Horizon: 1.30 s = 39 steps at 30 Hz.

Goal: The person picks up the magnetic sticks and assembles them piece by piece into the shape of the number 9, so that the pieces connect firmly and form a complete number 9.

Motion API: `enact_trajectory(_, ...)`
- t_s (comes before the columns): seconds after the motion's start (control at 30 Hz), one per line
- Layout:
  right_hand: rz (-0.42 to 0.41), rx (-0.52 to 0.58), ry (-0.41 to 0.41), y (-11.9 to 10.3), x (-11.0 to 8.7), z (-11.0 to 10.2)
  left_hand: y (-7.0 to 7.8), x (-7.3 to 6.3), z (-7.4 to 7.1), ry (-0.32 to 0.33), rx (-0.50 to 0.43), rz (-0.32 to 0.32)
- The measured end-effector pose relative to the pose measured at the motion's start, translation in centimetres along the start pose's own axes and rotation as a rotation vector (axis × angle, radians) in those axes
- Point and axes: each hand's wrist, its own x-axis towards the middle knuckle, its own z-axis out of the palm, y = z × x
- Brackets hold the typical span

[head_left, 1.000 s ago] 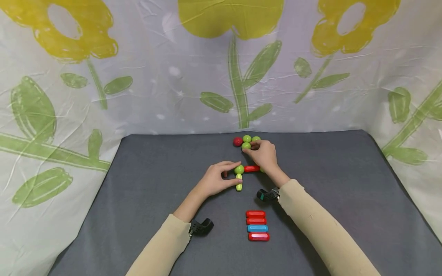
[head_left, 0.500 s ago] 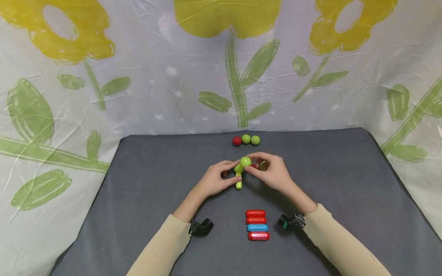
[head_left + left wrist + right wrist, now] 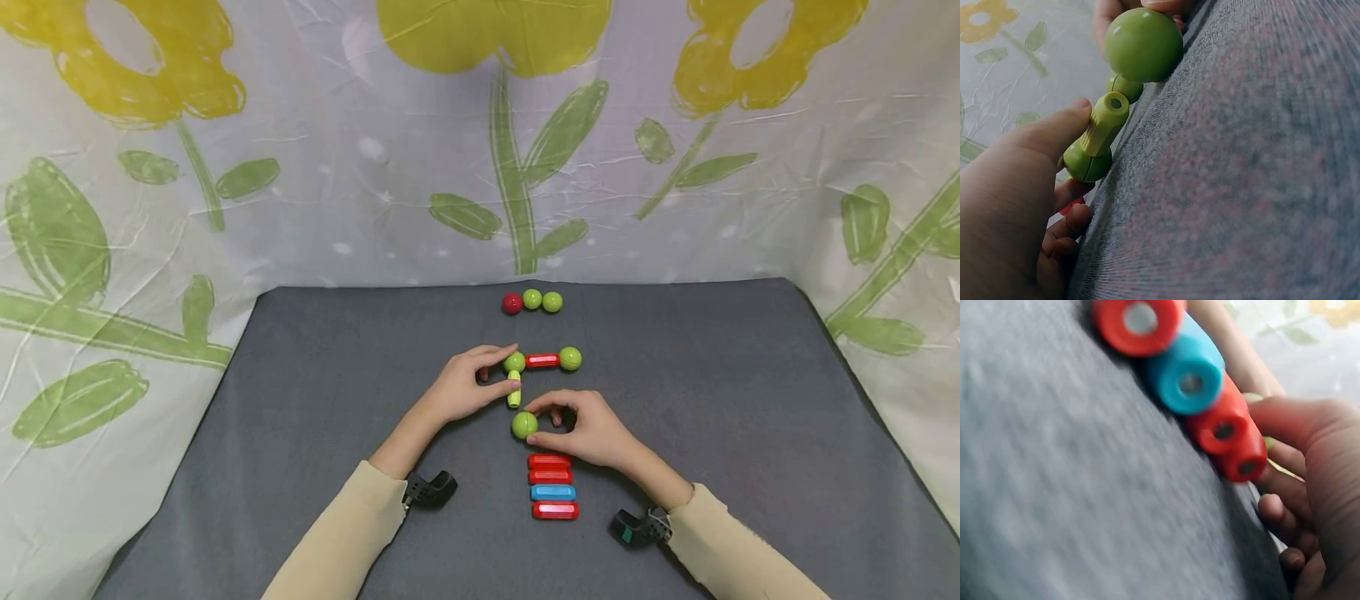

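Note:
My left hand [image 3: 468, 383] holds a joined piece between thumb and fingers, the thumb on a yellow-green magnetic rod [image 3: 513, 389] and a fingertip at the green ball [image 3: 514, 362] on its far end. From that ball a red magnetic rod [image 3: 543, 360] runs right to another green ball [image 3: 571, 358]. Close to the near end of the yellow-green rod, my right hand [image 3: 588, 427] pinches a larger-looking green ball [image 3: 524, 426] between thumb and fingers. In the left wrist view, this pinched ball [image 3: 1143, 45] appears beyond the rod's open end [image 3: 1115, 103].
Nearer me lie stacked rows of rods: red rods [image 3: 555, 510] and one blue rod [image 3: 553, 492], with metal discs in their ends in the right wrist view. At the table's back sit a red ball [image 3: 512, 303] and two green balls [image 3: 532, 299]. A flowered cloth [image 3: 337, 167] hangs behind.
My right hand has taken a green ball from the back group and brought it toward me, to the near end of the yellow-green rod. My left hand keeps its hold almost in place.

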Motion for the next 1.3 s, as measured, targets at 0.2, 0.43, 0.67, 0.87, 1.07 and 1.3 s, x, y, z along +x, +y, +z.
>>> enact_trajectory(0.2, 0.080, -0.027, 0.061, -1.2, -0.1, 0.9, 0.0, 0.0, 0.1, -0.006, -0.001, -0.005)
enact_trajectory(0.43, 0.127, -0.063, 0.113, -1.4, -0.2, 1.4, 0.1, 0.1, 0.2, -0.013, 0.011, -0.016)
enact_trajectory(0.67, 0.107, -0.071, 0.121, -1.3, -0.2, 1.2, -0.2, 0.4, 0.3, 0.013, -0.011, 0.001)
enact_trajectory(0.87, 0.075, -0.065, 0.115, -1.2, -0.2, 1.2, -0.2, 0.4, 0.3, 0.032, -0.014, 0.020)
enact_trajectory(1.07, 0.064, -0.067, 0.106, -1.5, -0.1, 1.3, 0.1, 0.3, 0.3, 0.068, -0.051, -0.026)
enact_trajectory(1.3, 0.060, -0.062, 0.086, -1.3, 0.1, 1.3, 0.1, 0.2, 0.4, 0.105, -0.094, -0.052)
